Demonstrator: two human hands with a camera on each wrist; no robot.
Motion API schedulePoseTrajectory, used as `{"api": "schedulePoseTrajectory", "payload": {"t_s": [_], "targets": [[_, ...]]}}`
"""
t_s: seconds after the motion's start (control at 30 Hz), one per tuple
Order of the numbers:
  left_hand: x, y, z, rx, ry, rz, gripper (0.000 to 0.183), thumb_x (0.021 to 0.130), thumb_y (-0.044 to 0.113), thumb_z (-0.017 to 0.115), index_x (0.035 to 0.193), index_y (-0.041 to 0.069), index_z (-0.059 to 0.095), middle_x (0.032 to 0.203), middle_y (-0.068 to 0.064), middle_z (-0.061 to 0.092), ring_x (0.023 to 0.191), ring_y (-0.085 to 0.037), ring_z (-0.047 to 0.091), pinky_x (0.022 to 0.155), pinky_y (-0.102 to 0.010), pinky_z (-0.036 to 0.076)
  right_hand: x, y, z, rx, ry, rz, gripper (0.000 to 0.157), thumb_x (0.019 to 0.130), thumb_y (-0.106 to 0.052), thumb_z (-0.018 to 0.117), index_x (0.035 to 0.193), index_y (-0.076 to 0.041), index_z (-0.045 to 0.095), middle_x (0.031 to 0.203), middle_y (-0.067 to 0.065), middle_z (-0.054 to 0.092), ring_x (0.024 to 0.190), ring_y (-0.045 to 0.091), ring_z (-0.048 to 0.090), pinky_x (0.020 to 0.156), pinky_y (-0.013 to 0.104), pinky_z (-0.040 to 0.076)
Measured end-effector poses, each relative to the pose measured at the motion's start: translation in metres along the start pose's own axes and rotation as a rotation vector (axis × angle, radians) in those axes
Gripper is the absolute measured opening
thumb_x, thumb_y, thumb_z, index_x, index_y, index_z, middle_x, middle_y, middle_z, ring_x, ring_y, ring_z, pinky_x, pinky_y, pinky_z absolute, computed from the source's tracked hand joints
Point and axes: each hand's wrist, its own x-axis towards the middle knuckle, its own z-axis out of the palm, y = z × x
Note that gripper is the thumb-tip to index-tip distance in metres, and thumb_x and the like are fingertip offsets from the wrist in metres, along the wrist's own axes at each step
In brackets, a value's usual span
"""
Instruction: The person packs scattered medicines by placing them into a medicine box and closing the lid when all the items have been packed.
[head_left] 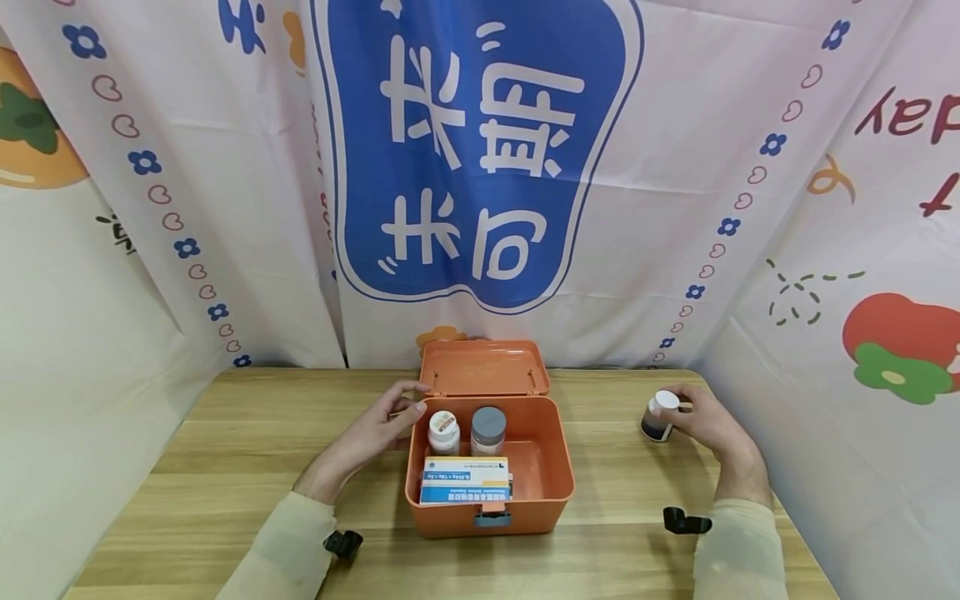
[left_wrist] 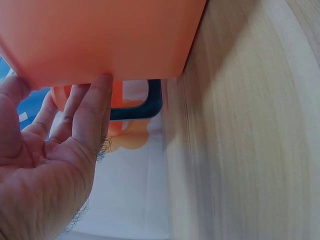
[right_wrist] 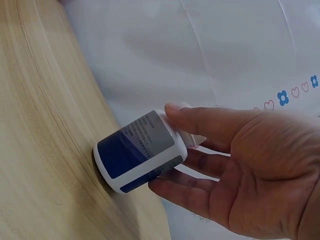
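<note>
An orange medicine box (head_left: pixel 491 518) with its lid (head_left: pixel 486 369) swung back stands mid-table. Inside are a white-capped bottle (head_left: pixel 444 435), a grey-lidded bottle (head_left: pixel 488 431) and a blue-and-white medicine carton (head_left: pixel 465 480). My left hand (head_left: pixel 387 423) touches the box's left wall, thumb and fingers extended, as the left wrist view (left_wrist: pixel 55 145) also shows. Off to the right, my right hand (head_left: pixel 712 429) pinches a white pill bottle (right_wrist: pixel 142 150) with a dark blue and grey label. Its base is at the wooden tabletop; whether it touches I cannot tell.
The wooden table (head_left: pixel 247 450) runs back to a hanging printed cloth (head_left: pixel 630 267). More cloth closes in both sides. A dark handle (left_wrist: pixel 150 105) sticks out behind the box, and a blue latch (head_left: pixel 492 520) is on its front.
</note>
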Motion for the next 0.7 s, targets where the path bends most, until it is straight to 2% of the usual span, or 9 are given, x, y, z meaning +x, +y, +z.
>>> {"api": "schedulePoseTrajectory", "payload": {"t_s": [0.13, 0.37, 0.43, 0.6, 0.67, 0.7], "targets": [[0.0, -0.001, 0.0, 0.0, -0.001, 0.002, 0.05, 0.109, 0.047, 0.055, 0.152, 0.025, 0.043, 0.144, -0.02, 0.055, 0.134, -0.036, 0.059, 0.107, -0.056, 0.058, 0.0, -0.001, 0.001, -0.01, 0.013, -0.012, 0.045, 0.104, -0.027, 0.069, 0.133, 0.004, 0.058, 0.134, 0.023, 0.063, 0.128, 0.037, 0.06, 0.091, 0.03, 0.054], [0.001, -0.002, -0.001, -0.003, -0.004, 0.007, 0.049, 0.109, 0.047, 0.055, 0.152, 0.026, 0.043, 0.145, -0.02, 0.055, 0.134, -0.035, 0.059, 0.106, -0.056, 0.059, -0.003, -0.006, 0.0, -0.01, 0.036, -0.039, 0.052, 0.105, -0.029, 0.068, 0.139, 0.007, 0.055, 0.139, 0.026, 0.061, 0.135, 0.049, 0.058, 0.104, 0.046, 0.054], [0.001, -0.002, -0.001, -0.002, -0.003, 0.007, 0.049, 0.109, 0.047, 0.055, 0.152, 0.026, 0.043, 0.145, -0.02, 0.055, 0.134, -0.035, 0.059, 0.106, -0.056, 0.059, -0.003, -0.009, 0.0, 0.003, 0.045, -0.057, 0.051, 0.104, -0.029, 0.069, 0.138, 0.007, 0.056, 0.138, 0.026, 0.061, 0.134, 0.048, 0.059, 0.101, 0.04, 0.056], [0.001, -0.002, -0.001, -0.006, -0.003, 0.007, 0.049, 0.109, 0.047, 0.055, 0.152, 0.026, 0.044, 0.143, -0.02, 0.055, 0.133, -0.034, 0.06, 0.106, -0.055, 0.059, -0.002, -0.02, -0.001, 0.019, 0.059, -0.084, 0.049, 0.104, -0.025, 0.069, 0.138, 0.007, 0.055, 0.137, 0.026, 0.059, 0.133, 0.048, 0.061, 0.099, 0.036, 0.056], [0.001, -0.002, -0.001, -0.01, -0.004, 0.009, 0.049, 0.109, 0.046, 0.055, 0.152, 0.026, 0.043, 0.143, -0.021, 0.055, 0.132, -0.034, 0.06, 0.106, -0.055, 0.059, -0.003, -0.025, -0.002, 0.022, 0.06, -0.082, 0.05, 0.104, -0.027, 0.068, 0.139, 0.006, 0.055, 0.138, 0.025, 0.059, 0.134, 0.046, 0.061, 0.101, 0.038, 0.055], [0.001, -0.002, -0.001, -0.011, -0.004, 0.009, 0.049, 0.109, 0.046, 0.055, 0.152, 0.026, 0.044, 0.143, -0.021, 0.055, 0.132, -0.034, 0.06, 0.106, -0.055, 0.059, -0.003, -0.027, -0.002, 0.025, 0.061, -0.09, 0.05, 0.104, -0.029, 0.069, 0.139, 0.004, 0.055, 0.137, 0.024, 0.061, 0.133, 0.044, 0.062, 0.099, 0.035, 0.055]]}}
